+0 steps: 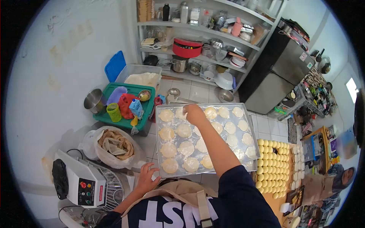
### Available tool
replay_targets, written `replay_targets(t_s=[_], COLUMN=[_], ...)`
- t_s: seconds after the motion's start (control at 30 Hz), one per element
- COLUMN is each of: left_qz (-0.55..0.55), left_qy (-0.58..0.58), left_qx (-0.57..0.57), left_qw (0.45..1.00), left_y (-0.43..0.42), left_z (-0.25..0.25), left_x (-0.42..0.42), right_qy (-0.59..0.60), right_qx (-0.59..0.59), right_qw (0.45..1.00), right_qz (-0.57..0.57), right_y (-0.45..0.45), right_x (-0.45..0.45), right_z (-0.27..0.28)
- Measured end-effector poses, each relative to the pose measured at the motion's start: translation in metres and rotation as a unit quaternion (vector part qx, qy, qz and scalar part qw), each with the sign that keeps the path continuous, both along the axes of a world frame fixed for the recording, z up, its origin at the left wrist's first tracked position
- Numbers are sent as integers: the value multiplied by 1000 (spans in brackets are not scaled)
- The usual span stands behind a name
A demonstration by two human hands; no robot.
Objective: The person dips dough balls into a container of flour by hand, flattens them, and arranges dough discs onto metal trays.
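Centrally, a large, rectangular, silver metal tray (175,122) lies before a person in a navy shirt (249,193) and beige apron (182,191), bearing rows of flat, round, pale dough discs (186,148) dusted with white powder. The right hand (194,114) reaches across to the far row, fingers drawn together over a disc; whether they grip it cannot be told, as the hand hides the contact. The left hand (147,179), fingers spread apart, is just beside the tray's near left corner. To the left stands an open, white plastic bag (137,157); to the right, rounded yellow dough balls (264,143) crowd a wooden table (279,205). Beyond rises a tall, grey shelving unit (207,30).
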State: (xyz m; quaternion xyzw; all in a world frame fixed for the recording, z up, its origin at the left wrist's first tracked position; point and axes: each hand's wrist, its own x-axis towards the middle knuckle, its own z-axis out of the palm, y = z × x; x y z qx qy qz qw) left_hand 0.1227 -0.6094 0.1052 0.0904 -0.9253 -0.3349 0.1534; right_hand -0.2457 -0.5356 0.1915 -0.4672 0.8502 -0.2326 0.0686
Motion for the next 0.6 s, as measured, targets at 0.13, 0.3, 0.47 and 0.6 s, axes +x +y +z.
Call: replay_targets(t_s=[0.13,0.3,0.47,0.6], left_qz=[-26,-65,-129,-230], left_qy=[11,36,68,105], left_qx=[-2,-18,-32,-25], left_qw=[1000,997,989,967], left_y=[8,29,58,100], left_z=[-6,4,11,17], left_x=[-8,-28,-61,-96], right_qy=[50,66,-69,-66], right_qx=[-11,107,-33,-206], right_qw=[994,992,992,904], right_qz=[-101,-13,-105,-369], right_y=[10,78,216,403], right_x=[27,55,57,109], right_z=[1,-20,-55,-76])
